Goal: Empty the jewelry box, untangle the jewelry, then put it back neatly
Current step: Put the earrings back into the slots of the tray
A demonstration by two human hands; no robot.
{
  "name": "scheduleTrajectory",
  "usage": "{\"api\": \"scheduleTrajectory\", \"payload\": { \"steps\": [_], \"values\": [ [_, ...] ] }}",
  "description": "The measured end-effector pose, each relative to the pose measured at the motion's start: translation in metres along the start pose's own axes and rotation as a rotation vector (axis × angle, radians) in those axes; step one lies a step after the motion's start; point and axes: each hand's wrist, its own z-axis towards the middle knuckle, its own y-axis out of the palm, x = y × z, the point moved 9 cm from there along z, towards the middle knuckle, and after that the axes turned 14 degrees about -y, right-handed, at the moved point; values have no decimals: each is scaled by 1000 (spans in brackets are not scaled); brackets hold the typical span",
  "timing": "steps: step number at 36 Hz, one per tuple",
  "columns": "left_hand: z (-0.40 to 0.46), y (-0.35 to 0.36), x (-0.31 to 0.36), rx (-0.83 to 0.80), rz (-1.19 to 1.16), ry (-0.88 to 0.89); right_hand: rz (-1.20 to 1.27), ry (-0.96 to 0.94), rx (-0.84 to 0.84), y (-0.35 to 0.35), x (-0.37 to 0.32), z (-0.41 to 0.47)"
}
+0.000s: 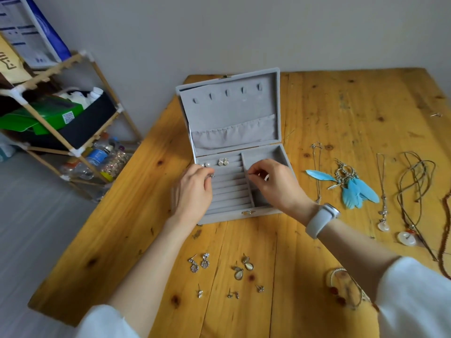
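Two hands (195,189) (273,181) pinching tiny earrings over jewelry box (234,186), wooden table (341,106), shelf (61,113) beside.

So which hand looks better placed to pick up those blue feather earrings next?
Probably the right hand: the blue feather earrings lie on the table just to its right, beside the jewelry box. The left hand would have to cross the box. Both hands seem to pinch small pieces now.

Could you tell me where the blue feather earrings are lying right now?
In the head view, the blue feather earrings lie on the wooden table, right of the open jewelry box, between two thin chain necklaces.
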Motion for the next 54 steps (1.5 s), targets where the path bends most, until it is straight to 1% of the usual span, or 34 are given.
{"api": "scheduleTrajectory", "payload": {
  "steps": [4,11,16,19,22,27,32,37,45,49,51,52,54],
  "values": [
    [-5,2,-5,-19,12,32,-3,20,-85,21,1,25],
    [-7,4,-7,-26,51,76,-96,8,-248,49,-2,54],
    [-8,5,-7,-1,69,76,-169,21,-345,64,0,57],
    [-9,1,-5,31,56,91,-199,46,-366,67,3,57],
    [-11,-3,-5,72,47,84,-209,46,-330,66,3,57],
    [-13,-5,-6,97,54,52,-275,-15,-229,64,-1,55],
    [-15,-6,-7,110,40,30,-305,-40,-201,64,-1,53],
    [-16,-5,-7,103,26,20,-331,-89,-219,64,-6,50],
    [-17,-9,-5,80,16,23,-309,-52,-161,57,-6,43],
    [-27,-26,-13,86,-104,-7,-223,-58,-23,35,-22,26],
    [-38,-37,-27,80,-191,-71,-160,-126,35,27,-43,11],
    [-44,-41,-35,61,-235,-106,-130,-173,30,26,-55,2],
    [-62,-45,-52,-5,-308,-160,-74,-264,-61,34,-80,-18]
  ]
}}
